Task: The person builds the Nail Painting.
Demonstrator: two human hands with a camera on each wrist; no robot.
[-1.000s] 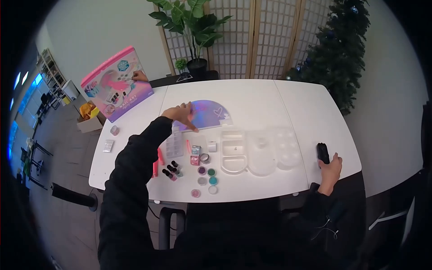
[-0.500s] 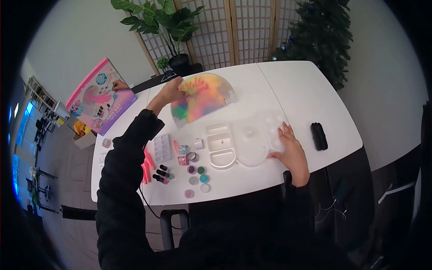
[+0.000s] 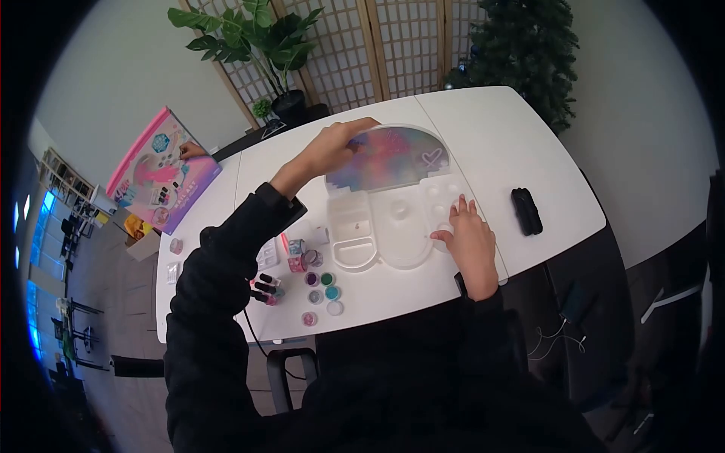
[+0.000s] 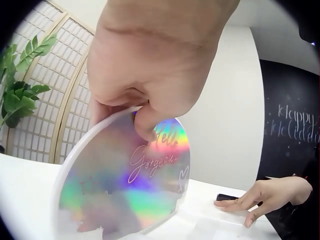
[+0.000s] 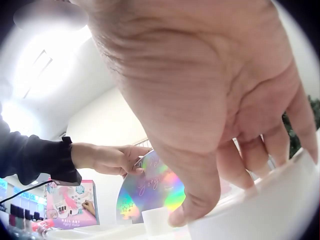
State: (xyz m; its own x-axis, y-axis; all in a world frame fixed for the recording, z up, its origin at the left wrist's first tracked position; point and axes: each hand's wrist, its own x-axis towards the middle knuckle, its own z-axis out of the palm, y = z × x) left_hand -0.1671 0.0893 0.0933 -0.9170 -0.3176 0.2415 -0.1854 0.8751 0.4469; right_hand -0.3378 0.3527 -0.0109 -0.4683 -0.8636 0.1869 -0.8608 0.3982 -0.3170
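Observation:
My left hand pinches the rounded top edge of a half-round holographic panel, thumb on its printed face. In the left wrist view the panel stands upright, with "Gorgeous" lettering and a heart on it. Its lower edge is right at the back of a white plastic tray with several compartments. Spread over the tray's right section is my right hand, fingers fairly straight. The right wrist view puts its thumb and fingertips at the white plastic.
Small glitter pots, nail polish bottles and tape rolls lie left of the tray. A nail art box stands at the table's left. A black case lies at the right. A potted plant is behind the table.
The left hand has picked up the panel from the table and carried it right to the tray's back edge. My right hand has moved from the black case onto the tray's right section.

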